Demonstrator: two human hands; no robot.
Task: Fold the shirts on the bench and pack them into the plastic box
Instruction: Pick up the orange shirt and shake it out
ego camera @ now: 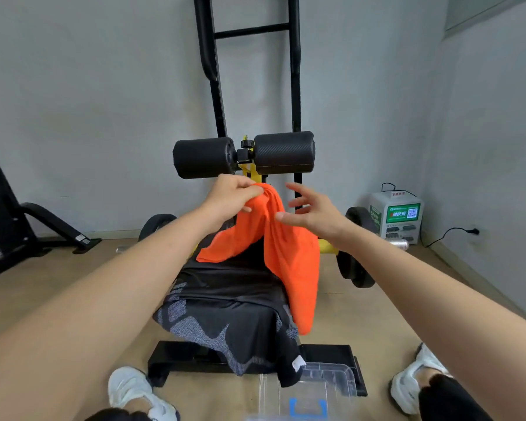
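Observation:
An orange shirt (289, 256) hangs bunched above the bench, lifted at its top edge. My left hand (234, 194) pinches that top edge just below the black foam rollers. My right hand (312, 212) hovers beside the shirt with fingers spread, its thumb touching the cloth. Below the orange shirt, a black shirt with a grey pattern (234, 311) lies spread over the bench and droops over its near end. A clear plastic box (322, 387) with a blue latch stands on the floor at the bench's foot; a corner of the black shirt hangs onto it.
Two black foam rollers (243, 156) sit at the bench's far end under a tall black frame. Weight plates (354, 259) flank the bench. A white charging station (397, 217) stands by the right wall. Another black machine (9, 226) is at the left. My white shoes (131, 390) rest on the floor.

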